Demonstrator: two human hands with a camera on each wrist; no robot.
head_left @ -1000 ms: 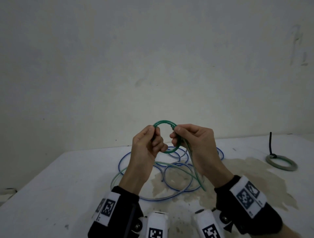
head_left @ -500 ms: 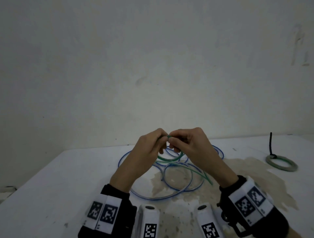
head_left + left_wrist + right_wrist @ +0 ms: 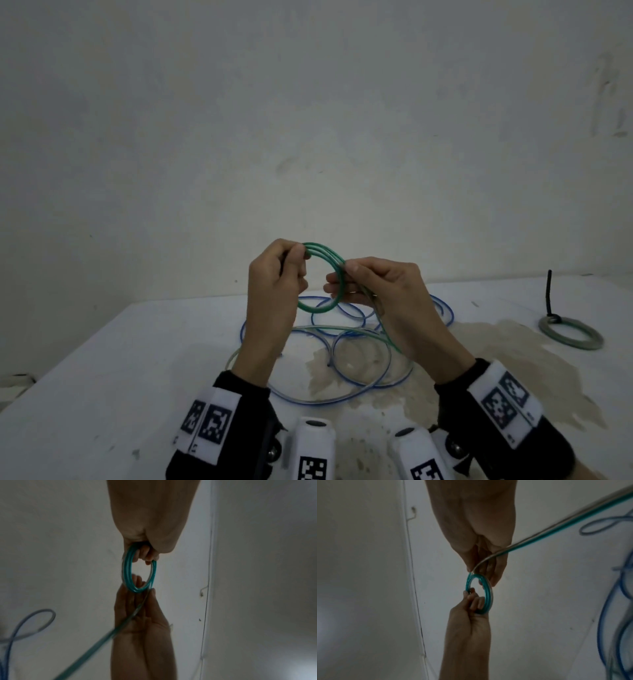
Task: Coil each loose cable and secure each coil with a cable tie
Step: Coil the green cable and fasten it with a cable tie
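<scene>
A small coil of green cable [image 3: 325,279] [image 3: 127,573] [image 3: 487,595] hangs in the air above the white table [image 3: 102,377]. My left hand [image 3: 274,277] [image 3: 147,553] grips the coil's left side with curled fingers. My right hand [image 3: 376,287] [image 3: 488,566] pinches its right side, and the loose green cable [image 3: 387,329] [image 3: 556,526] [image 3: 106,635] runs out through those fingers down to the table. A loose blue cable [image 3: 342,397] [image 3: 606,614] [image 3: 30,618] lies in wide loops on the table under both hands.
A finished grey-green coil [image 3: 570,332] bound by a black cable tie [image 3: 549,294] lies at the table's right rear. A brownish stain [image 3: 496,353] spreads over the table's middle right. A pale wall [image 3: 308,120] stands directly behind the table.
My hands had come together low over the table half a second ago; now they are raised and apart again, and the green coil shows one more turn.
</scene>
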